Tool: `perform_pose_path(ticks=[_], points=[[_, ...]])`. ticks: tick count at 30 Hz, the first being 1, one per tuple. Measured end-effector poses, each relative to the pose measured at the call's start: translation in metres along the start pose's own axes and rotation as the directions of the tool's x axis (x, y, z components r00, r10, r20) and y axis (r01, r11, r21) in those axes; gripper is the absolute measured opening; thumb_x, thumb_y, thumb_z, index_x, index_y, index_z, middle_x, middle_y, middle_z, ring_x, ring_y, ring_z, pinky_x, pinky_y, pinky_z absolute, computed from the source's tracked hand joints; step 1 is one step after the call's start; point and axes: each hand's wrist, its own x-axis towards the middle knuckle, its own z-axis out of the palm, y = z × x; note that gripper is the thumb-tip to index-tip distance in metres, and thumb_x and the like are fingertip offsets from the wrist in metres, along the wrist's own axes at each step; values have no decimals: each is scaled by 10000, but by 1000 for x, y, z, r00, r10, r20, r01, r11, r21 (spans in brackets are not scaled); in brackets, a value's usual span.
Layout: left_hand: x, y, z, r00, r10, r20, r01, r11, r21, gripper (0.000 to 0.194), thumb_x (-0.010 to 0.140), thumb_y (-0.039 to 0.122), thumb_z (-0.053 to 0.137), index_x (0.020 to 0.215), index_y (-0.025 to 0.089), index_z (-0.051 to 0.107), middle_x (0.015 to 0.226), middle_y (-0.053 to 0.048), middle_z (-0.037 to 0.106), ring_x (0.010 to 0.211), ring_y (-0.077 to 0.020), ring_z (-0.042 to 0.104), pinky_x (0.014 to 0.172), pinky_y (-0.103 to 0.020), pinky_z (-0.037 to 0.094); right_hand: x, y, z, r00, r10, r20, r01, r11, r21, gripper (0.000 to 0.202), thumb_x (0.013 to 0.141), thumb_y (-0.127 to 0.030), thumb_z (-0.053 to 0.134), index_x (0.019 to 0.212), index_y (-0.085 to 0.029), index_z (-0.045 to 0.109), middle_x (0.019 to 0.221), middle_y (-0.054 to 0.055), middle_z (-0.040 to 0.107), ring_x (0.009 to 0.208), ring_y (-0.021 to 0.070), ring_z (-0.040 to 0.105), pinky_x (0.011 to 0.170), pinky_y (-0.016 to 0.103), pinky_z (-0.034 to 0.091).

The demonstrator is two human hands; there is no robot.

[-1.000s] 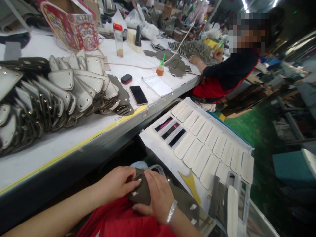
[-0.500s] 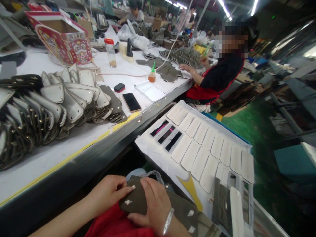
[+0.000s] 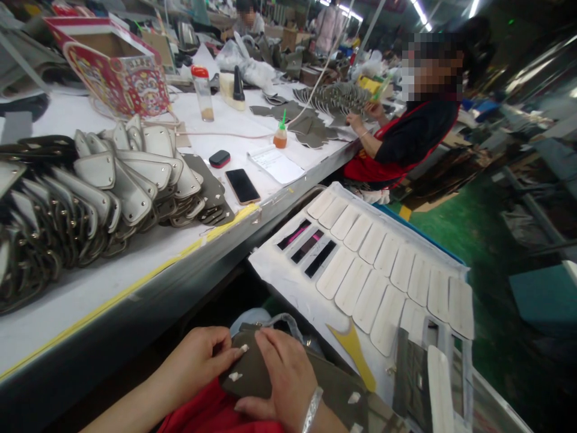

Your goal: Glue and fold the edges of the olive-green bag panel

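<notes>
An olive-grey flat panel (image 3: 250,365) with small white tabs (image 3: 235,377) lies over my lap, on red cloth (image 3: 198,406). With fingers curled, my left hand (image 3: 205,356) pinches the panel's left edge, its thumb tip at one of the tabs. My right hand (image 3: 288,376) grips the panel across its middle, fingers over the top and thumb along the near side. A bracelet (image 3: 312,410) circles my right wrist. The panel's underside and the left fingertips are hidden.
To the right, a white-covered board (image 3: 288,288) carries rows of pale strips (image 3: 356,231) and a yellow forked tool (image 3: 354,355). The table (image 3: 148,264) at left holds stacked panels (image 3: 97,192), a phone (image 3: 242,185) and a glue bottle (image 3: 280,137). A co-worker (image 3: 410,138) sits beyond.
The view has shifted slightly. My hands keep nearly the same hold on the panel. The co-worker's nearer hand has moved up and right toward the other hand.
</notes>
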Motion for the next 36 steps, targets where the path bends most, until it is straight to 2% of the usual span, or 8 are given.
perform_pose_path(ticks=[12, 14, 17, 20, 24, 27, 31, 36], points=[[1, -2, -6, 996, 82, -16, -81, 994, 77, 335, 778, 446, 532, 590, 195, 415, 578, 47, 502, 557, -119, 447, 513, -224, 290, -1, -4, 2, 999, 21, 47, -21, 1000, 2, 901, 615, -782, 493, 1216, -112, 495, 1174, 177, 556, 1053, 319, 524, 878, 480, 443], [0, -3, -7, 995, 102, 9, -102, 994, 29, 283, 771, 418, 545, 645, 200, 416, 604, 57, 491, 564, -114, 435, 513, -217, 296, 1, -6, -5, 995, 36, 97, -40, 998, 41, 804, 696, -716, 485, 1223, -108, 485, 1202, 172, 539, 1091, 310, 503, 903, 477, 430], [-1, -5, -7, 990, 126, 56, -123, 991, -60, 239, 774, 383, 544, 700, 205, 402, 642, 62, 481, 589, -110, 431, 534, -212, 318, 10, -8, -16, 961, 167, 219, -190, 978, 88, 482, 837, -471, 481, 1204, -159, 500, 1182, 115, 560, 1087, 257, 512, 915, 427, 432], [-1, -9, -5, 986, 151, 72, -143, 984, -108, 219, 781, 355, 541, 716, 205, 395, 665, 64, 465, 616, -109, 424, 567, -213, 337, 19, -8, -21, 915, 269, 300, -302, 951, 67, 397, 831, -397, 513, 1173, -197, 525, 1098, 86, 596, 1015, 252, 546, 874, 422, 448], [-3, -12, -4, 979, 185, 85, -172, 975, -141, 186, 779, 311, 550, 740, 206, 401, 693, 66, 461, 643, -110, 421, 582, -214, 346, 23, -7, -20, 892, 277, 357, -317, 946, 59, 451, 780, -454, 572, 1164, -222, 524, 1059, 74, 598, 958, 253, 560, 824, 418, 468], [-4, -13, -4, 981, 185, 64, -174, 974, -145, 204, 781, 324, 553, 725, 206, 397, 683, 67, 454, 640, -112, 418, 577, -216, 345, 16, -10, -16, 940, 184, 287, -214, 974, 77, 610, 745, -559, 572, 1230, -203, 472, 1156, 92, 559, 1036, 261, 523, 873, 429, 442], [-6, -12, -2, 989, 143, 36, -137, 982, -134, 215, 780, 347, 550, 703, 204, 408, 665, 60, 469, 626, -120, 427, 569, -224, 346, 3, -12, -5, 987, 60, 148, -67, 997, 42, 971, 598, -765, 538, 1280, -84, 415, 1239, 179, 505, 1115, 325, 466, 932, 499, 385], [-11, -10, 6, 991, 108, -78, -112, 993, -39, 222, 785, 337, 537, 659, 205, 410, 674, 38, 496, 634, -134, 465, 586, -236, 357, -2, -8, 7, 992, 57, 114, -62, 997, 37, 965, 579, -786, 523, 1293, -148, 407, 1256, 138, 517, 1114, 315, 481, 921, 493, 394]])
